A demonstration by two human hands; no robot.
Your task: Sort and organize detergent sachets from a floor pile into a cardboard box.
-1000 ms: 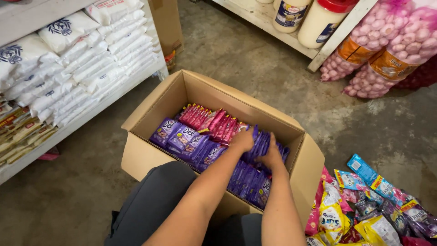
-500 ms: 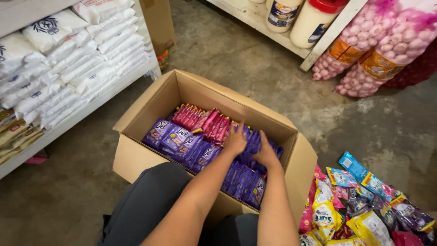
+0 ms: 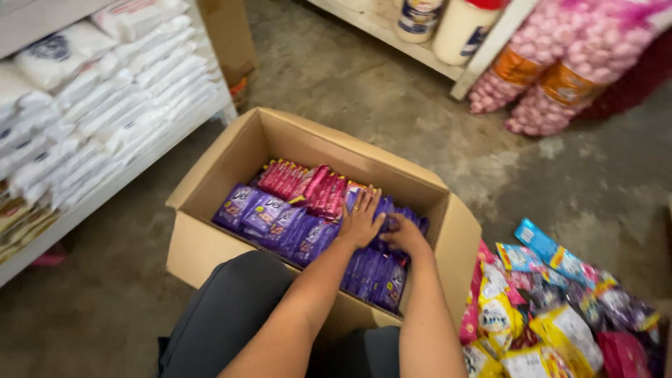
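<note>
An open cardboard box sits on the concrete floor in front of my knees. Purple snack packets stand packed in rows inside it, with red packets at the far side. My left hand lies flat, fingers spread, on the purple packets at the box's right part. My right hand is beside it, fingers curled down among the purple packets near the right wall; whether it grips one I cannot tell.
White sacks fill a shelf on the left. A pile of colourful snack bags lies on the floor at the right. Pink net bags and white jars sit by a far shelf.
Both hands stay in the right part of the box, shifting slightly among the purple packets. The camera view has drifted a little.
</note>
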